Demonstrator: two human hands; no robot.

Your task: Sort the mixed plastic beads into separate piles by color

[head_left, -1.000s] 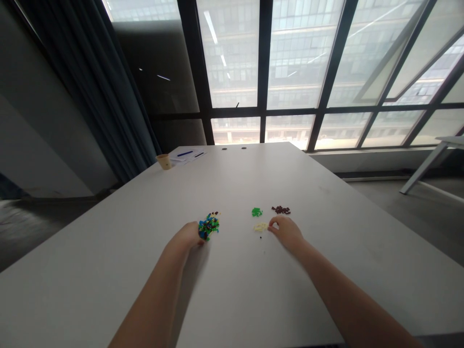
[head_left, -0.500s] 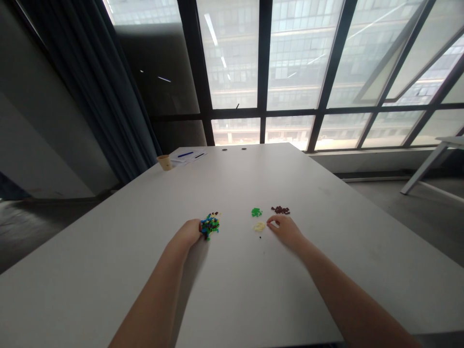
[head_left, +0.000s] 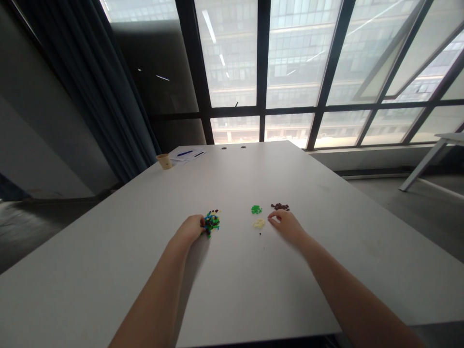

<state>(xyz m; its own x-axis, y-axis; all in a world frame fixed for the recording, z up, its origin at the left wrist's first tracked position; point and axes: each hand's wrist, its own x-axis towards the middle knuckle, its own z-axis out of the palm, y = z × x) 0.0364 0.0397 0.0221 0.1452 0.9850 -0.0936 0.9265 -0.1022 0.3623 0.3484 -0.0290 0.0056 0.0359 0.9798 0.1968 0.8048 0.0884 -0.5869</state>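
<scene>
A heap of tiny mixed-colour plastic pieces (head_left: 212, 222), blue, green, yellow and dark, lies left of centre on the white table. My left hand (head_left: 191, 228) touches the heap's left edge with curled fingers; what lies between them is hidden. My right hand (head_left: 291, 226) hovers low, thumb and forefinger pinched together beside a small pale yellow pile (head_left: 259, 223). Anything in that pinch is too small to make out. Behind the yellow pile is a green pile (head_left: 256, 209), and a dark brown pile (head_left: 280, 207) lies just beyond my right hand.
One tiny black piece (head_left: 260, 234) lies in front of the yellow pile. A paper cup (head_left: 164, 161) stands at the table's far left edge, near papers (head_left: 178, 158) with a blue pen (head_left: 184, 153) on them. Windows stand behind the table (head_left: 232, 290).
My left fingers have shifted slightly at the heap, and more of them shows at its left edge. The right hand stays almost in place, still pinched. The view has tilted a little.
</scene>
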